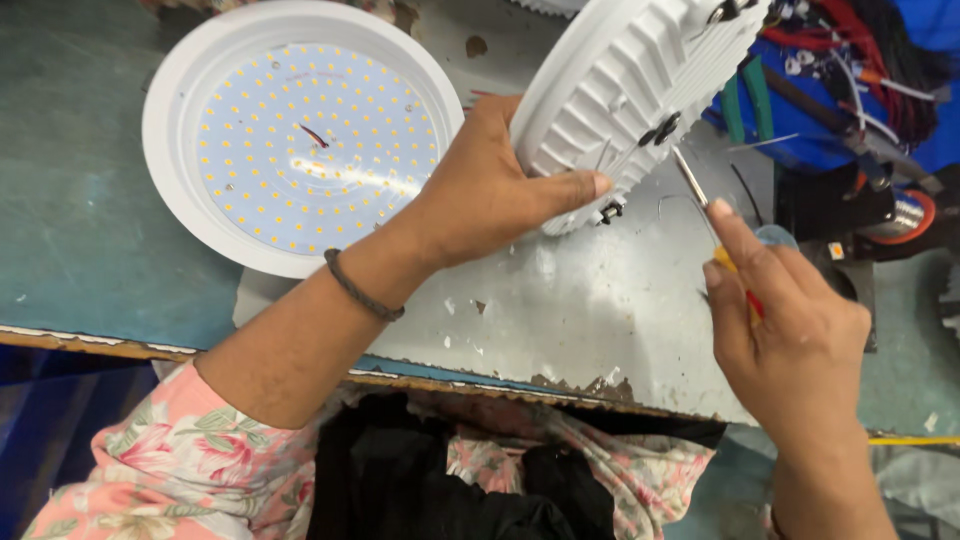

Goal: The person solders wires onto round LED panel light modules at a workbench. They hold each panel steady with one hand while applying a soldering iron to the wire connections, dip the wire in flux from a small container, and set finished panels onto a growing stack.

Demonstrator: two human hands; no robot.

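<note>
Two round white lamps before me, my left hand (490,190) grasping the finned lamp housing (630,80) tilted, my right hand (790,330) pinching a screwdriver (700,195) at it, LED disc lamp (300,135) flat on the worn bench (590,320)

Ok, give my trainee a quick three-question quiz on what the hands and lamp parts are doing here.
1. True or false: the left hand grips the ribbed white round lamp housing.
2. What does the right hand hold? A) a thin metal-shafted screwdriver with a yellow and red handle B) a hammer C) a paintbrush
3. Fill in: the white round lamp dish studded with small yellow diodes lies on the worn grey-green ____.

Key: 1 true; 2 A; 3 workbench.
</note>
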